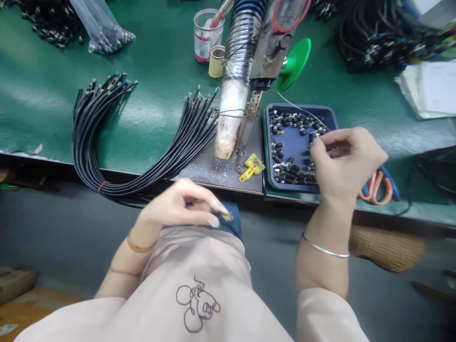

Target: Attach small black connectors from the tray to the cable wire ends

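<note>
My left hand [185, 204] is closed in front of the bench edge, thumb and forefinger pinching a cable end [225, 216] with yellow showing at its tip; motion blurs it. Over the blue tray [270, 156], my right hand [345, 159] is closed in a pinch. At its fingertips is a small black connector [313, 137] with a silvery end. A thin solder wire [302, 109] runs from the green spool [294, 64] towards that hand; the fingers hide where it ends. Several similar black connectors [280, 164] lie in the tray.
A soldering iron [251, 114] and a foil-wrapped hose [235, 95] point down over a dark board [210, 173]. A yellow tag [252, 167] lies beneath. Left is a bundle of black cables [89, 161]. Scissors [379, 185] sit beside the tray; a cup [208, 38] stands behind.
</note>
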`<action>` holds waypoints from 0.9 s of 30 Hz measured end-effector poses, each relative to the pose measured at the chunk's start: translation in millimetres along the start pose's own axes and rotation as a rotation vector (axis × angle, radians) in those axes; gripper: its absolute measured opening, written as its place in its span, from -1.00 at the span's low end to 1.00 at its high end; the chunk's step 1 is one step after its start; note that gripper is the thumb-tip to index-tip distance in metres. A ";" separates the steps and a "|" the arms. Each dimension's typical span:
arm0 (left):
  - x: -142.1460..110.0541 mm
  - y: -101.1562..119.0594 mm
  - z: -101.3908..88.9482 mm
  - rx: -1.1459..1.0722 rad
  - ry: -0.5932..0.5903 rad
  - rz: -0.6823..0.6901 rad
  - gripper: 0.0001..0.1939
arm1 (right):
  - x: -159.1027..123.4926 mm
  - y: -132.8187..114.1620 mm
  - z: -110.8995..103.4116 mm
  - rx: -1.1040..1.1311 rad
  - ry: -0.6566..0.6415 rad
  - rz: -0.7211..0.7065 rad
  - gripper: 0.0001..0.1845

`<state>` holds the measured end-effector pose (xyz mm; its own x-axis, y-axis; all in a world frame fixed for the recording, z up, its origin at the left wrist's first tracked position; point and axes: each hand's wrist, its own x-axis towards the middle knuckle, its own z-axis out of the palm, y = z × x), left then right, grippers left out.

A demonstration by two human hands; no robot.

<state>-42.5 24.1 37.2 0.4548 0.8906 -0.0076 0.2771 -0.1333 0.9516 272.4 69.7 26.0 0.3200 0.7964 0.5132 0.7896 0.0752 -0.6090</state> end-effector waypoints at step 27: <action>21.1 -0.8 52.0 -0.580 0.145 -0.154 -0.68 | -108.1 -89.6 -2.3 0.371 -0.029 -0.172 -0.82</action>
<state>10.9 20.4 20.2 0.3147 0.9365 -0.1547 -0.1935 0.2228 0.9555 168.3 -24.5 26.4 0.1804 0.7695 0.6127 0.5861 0.4162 -0.6952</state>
